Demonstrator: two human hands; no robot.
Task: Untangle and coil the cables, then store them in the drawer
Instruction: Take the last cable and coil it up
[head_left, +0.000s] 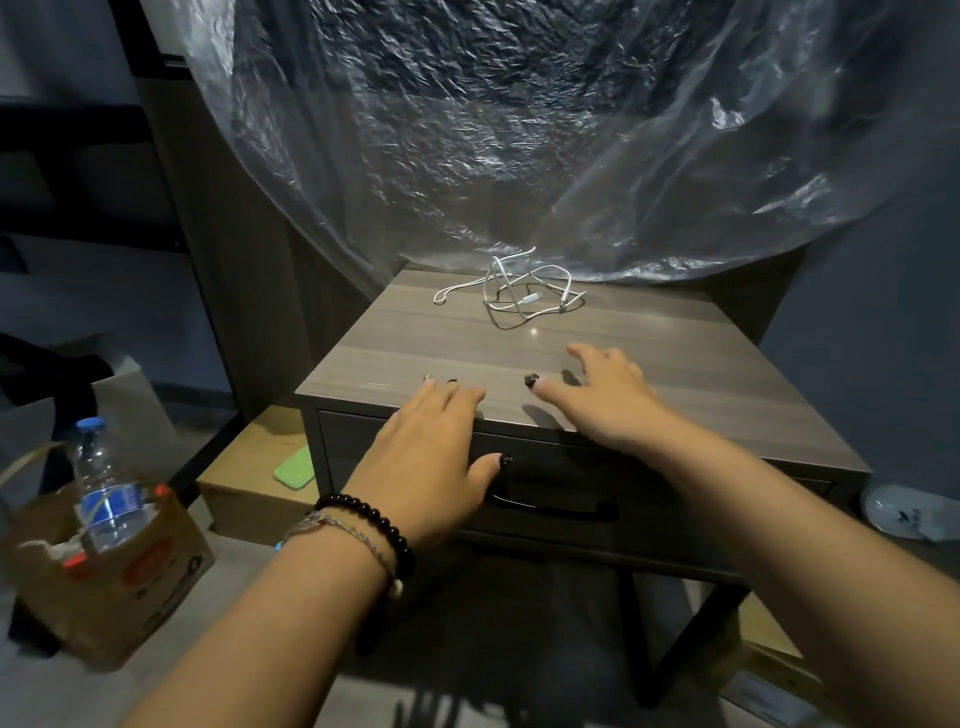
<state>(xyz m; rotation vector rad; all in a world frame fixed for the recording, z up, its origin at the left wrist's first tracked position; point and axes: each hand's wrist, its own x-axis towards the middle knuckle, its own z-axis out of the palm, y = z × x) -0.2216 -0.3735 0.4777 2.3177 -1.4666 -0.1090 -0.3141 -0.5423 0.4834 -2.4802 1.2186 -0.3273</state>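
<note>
- The tangled white charging cables (511, 291) lie in a loose knot at the far end of the grey wood-grain bedside table (701, 364), well apart from both hands, just in front of a crinkled clear plastic sheet (519, 130).
- The left hand (431, 457) rests flat over the table's front edge with straight fingers (457, 395); the right hand (608, 395) hovers with fingers spread, holding nothing, probably reaching for the cables.
- The dark drawer (405, 441) with its black bar handle (550, 506) sits closed below, so storing is not yet possible.
- A clear plastic water bottle with a blue label (101, 493) stands in a brown cardboard box (130, 587); neither print is legible.
</note>
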